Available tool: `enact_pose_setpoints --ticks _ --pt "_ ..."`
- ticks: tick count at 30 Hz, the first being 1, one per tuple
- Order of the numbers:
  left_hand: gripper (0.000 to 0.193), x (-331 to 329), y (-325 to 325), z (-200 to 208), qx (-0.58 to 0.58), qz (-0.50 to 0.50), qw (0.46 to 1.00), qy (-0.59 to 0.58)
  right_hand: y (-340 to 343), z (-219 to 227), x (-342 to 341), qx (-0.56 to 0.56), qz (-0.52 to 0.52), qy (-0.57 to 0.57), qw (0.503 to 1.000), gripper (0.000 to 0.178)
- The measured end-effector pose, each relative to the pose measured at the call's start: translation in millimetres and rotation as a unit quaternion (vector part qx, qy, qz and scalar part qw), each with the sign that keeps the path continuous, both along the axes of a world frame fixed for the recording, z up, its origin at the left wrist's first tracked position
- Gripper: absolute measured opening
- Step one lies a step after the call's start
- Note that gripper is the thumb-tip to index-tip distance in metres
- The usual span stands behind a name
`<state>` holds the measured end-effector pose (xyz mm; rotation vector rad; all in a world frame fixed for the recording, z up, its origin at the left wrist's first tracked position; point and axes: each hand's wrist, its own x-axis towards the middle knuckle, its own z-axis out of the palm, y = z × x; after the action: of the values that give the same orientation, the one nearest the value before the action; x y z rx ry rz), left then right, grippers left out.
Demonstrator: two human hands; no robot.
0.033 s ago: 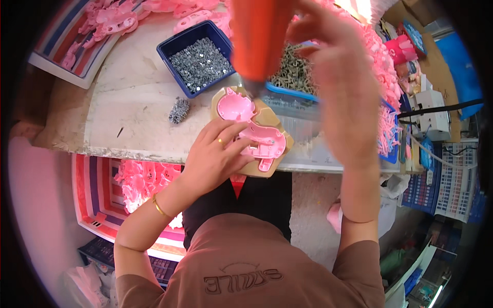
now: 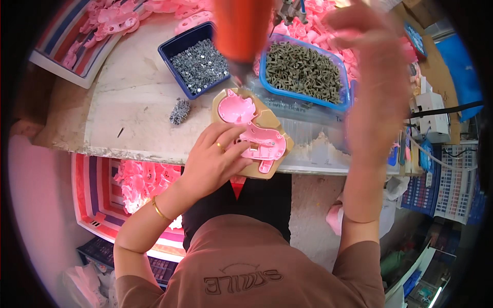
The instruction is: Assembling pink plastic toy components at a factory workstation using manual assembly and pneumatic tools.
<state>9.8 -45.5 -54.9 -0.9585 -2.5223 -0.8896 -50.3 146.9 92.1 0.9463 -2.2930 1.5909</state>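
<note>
A pink plastic shell half (image 2: 268, 142), with a round cup and a longer hollow body, lies in a tan holding block (image 2: 271, 119) at the table's front edge. My left hand (image 2: 213, 154) rests on its left side, fingers apart and stretched over the rim. Above the block hangs an orange power screwdriver (image 2: 242, 31), blurred, its tip pointing down near the shell's far end. To the right of it is my right hand (image 2: 372, 66), raised and smeared by motion, apart from the screwdriver. Its fingers are too blurred to read.
A dark blue bin (image 2: 192, 91) holds small silver screws. A blue-rimmed tub (image 2: 308, 98) contains greenish-grey metal pieces. A spiky grey cluster (image 2: 179, 111) lies left of the block. Pink parts (image 2: 316, 23) are heaped behind, and more fill a striped box (image 2: 95, 205) below the table.
My right hand has moved right, farther from the screwdriver. The screwdriver has shifted slightly left, uncovering more of the tub. My left hand stays on the shell.
</note>
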Motion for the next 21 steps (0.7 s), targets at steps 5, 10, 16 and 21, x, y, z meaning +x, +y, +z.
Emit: enact_pose_setpoints --ticks 5,10,16,21 --pt "0.038 8.4 -3.4 -7.3 -0.037 0.002 0.999 0.010 5.0 42.0 -39.6 -0.019 -0.091 0.151 0.984 0.057" --pt "0.049 7.5 1.3 -5.4 -0.083 0.003 0.996 -0.012 -2.9 65.2 -128.6 -0.162 -0.027 -0.006 0.986 0.056" --pt "0.052 10.1 -1.4 -14.5 -0.125 0.021 0.992 -0.014 -17.2 56.1 -88.0 -0.017 0.072 -0.001 0.997 0.069" --pt "0.052 9.0 0.4 -19.9 -0.134 0.028 0.991 -0.008 -44.2 30.2 -29.7 -0.224 0.055 -0.052 0.972 0.072"
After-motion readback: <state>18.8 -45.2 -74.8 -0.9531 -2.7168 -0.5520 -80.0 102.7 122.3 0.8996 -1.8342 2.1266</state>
